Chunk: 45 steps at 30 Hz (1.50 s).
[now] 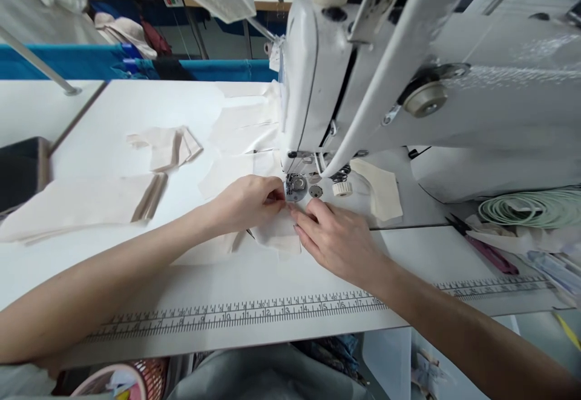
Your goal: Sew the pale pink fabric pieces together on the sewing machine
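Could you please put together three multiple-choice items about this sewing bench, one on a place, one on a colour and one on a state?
1. Where does the printed ruler strip run?
A. Along the table's near edge
B. Up the sewing machine
C. Under the folded stack

2. What colour is the fabric piece under the hands?
A. Dark blue
B. Cream
C. Red

3. What is the left hand doing?
A. Resting far from the cloth
B. Holding scissors
C. Pinching the fabric by the presser foot

Answers: 1 A, it lies in front of both forearms; 2 B, pale like the pieces nearby; 3 C, its fingers meet there, the right hand flat alongside.
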### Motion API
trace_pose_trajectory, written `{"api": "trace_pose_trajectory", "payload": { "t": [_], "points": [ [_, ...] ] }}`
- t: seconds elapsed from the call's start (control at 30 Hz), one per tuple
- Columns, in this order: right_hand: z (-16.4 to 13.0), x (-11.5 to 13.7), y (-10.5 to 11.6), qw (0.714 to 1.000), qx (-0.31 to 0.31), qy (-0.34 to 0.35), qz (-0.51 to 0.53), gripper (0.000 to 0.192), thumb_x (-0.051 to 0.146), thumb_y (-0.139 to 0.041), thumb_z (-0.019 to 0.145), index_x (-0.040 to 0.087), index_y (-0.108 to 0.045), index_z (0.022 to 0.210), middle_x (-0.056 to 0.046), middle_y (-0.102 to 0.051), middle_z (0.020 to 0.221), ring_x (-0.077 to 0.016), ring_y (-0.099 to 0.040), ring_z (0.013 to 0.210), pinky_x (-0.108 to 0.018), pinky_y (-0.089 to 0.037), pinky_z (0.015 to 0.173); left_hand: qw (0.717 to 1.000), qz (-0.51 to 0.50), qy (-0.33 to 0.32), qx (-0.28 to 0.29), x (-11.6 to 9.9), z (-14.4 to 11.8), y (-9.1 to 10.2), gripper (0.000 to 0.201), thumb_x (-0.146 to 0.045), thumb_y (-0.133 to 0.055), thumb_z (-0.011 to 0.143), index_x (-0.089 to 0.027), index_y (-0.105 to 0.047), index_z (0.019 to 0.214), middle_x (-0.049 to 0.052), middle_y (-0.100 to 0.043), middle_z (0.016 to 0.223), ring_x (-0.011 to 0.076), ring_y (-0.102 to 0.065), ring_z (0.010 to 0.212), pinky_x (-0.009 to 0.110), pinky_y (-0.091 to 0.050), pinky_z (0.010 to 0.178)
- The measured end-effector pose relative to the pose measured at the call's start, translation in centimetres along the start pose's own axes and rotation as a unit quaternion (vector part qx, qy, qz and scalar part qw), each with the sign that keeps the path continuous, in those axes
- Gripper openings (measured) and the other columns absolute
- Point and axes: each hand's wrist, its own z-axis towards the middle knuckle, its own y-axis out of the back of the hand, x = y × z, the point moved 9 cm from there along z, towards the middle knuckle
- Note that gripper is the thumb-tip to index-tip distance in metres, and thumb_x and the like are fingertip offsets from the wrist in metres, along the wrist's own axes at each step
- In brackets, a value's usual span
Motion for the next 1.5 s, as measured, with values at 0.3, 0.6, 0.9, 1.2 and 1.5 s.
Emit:
{"api": "trace_pose_trajectory", "payload": {
  "t": [0.3,0.6,0.9,1.2,1.5],
  "points": [
    [0.0,-0.2,-0.3,0.999,0.018,-0.019,0.037,0.033,0.026,-0.044,0.099,0.016,-0.062,0.124,-0.004,-0.061,0.09,-0.0113,-0.051,0.063,-0.027,-0.035,0.053,0.987,0.148,0.054,0.022,5.0,-3.8,2.9,0.023,-0.041,-0.05,0.087,-0.024,-0.061,0.099,-0.001,-0.069,0.081,0.0158,-0.062,0.062,0.025,-0.039,0.053],
    [0.2,-0.8,-1.0,0.994,0.076,0.004,0.077,0.037,0.017,-0.042,0.094,0.015,-0.06,0.127,-0.005,-0.061,0.096,-0.0112,-0.049,0.064,-0.025,-0.031,0.048,0.918,0.284,-0.161,-0.223,-1.2,-9.9,3.6,0.016,-0.025,-0.048,0.096,-0.016,-0.061,0.097,0.006,-0.067,0.09,0.0204,-0.063,0.081,0.026,-0.045,0.054],
    [-0.1,-1.1,-1.2,0.994,0.046,-0.016,0.093,0.041,0.013,-0.039,0.093,0.017,-0.061,0.127,-0.005,-0.061,0.095,-0.0112,-0.049,0.066,-0.025,-0.032,0.051,0.915,0.239,-0.291,-0.141,-3.9,-10.2,0.1,0.013,-0.014,-0.049,0.095,-0.013,-0.062,0.094,0.007,-0.067,0.093,0.0186,-0.063,0.083,0.031,-0.051,0.071],
    [-0.1,-1.0,-1.0,0.996,0.03,-0.007,0.078,0.04,0.011,-0.042,0.091,0.017,-0.061,0.126,-0.005,-0.06,0.094,-0.0121,-0.049,0.069,-0.027,-0.035,0.054,0.91,0.253,-0.294,-0.148,-3.9,-10.2,0.0,0.018,-0.013,-0.047,0.096,-0.013,-0.063,0.087,0.007,-0.067,0.089,0.018,-0.062,0.079,0.03,-0.049,0.067],
    [-0.1,-0.8,-1.0,0.997,0.041,-0.01,0.07,0.042,0.009,-0.043,0.088,0.016,-0.061,0.126,-0.005,-0.06,0.093,-0.0127,-0.05,0.068,-0.027,-0.036,0.053,0.914,0.268,-0.26,-0.156,-3.3,-9.7,0.1,0.02,-0.018,-0.049,0.095,-0.015,-0.058,0.078,0.005,-0.063,0.079,0.0177,-0.057,0.07,0.03,-0.045,0.061]
  ]
}}
